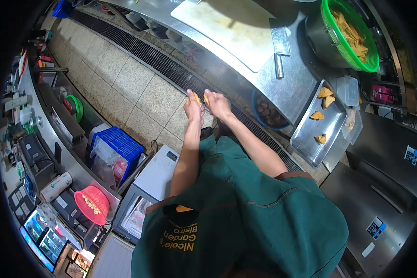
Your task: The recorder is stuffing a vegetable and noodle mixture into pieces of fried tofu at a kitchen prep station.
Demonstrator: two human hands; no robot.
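Observation:
My left hand (194, 110) grips a golden-brown piece of food (197, 98), which looks like fried tofu. Close beside it, my right hand (218, 105) has a similar piece (206, 100) between thumb and fingers. Both hands are in front of my body, over the floor by the steel counter; the fingers hide most of each piece. To the right, a shallow steel tray (305, 142) holds several fried triangles (316, 115), spread apart.
On the steel counter (295, 93) lie a white cutting board (229, 38) and a cleaver (280, 41). A green colander (372, 57) of fried pieces rests on a steel pot (316, 45). Below stands a blue-rimmed basin (255, 107). A drain grate (142, 57) crosses the floor; a blue crate (123, 144) is left.

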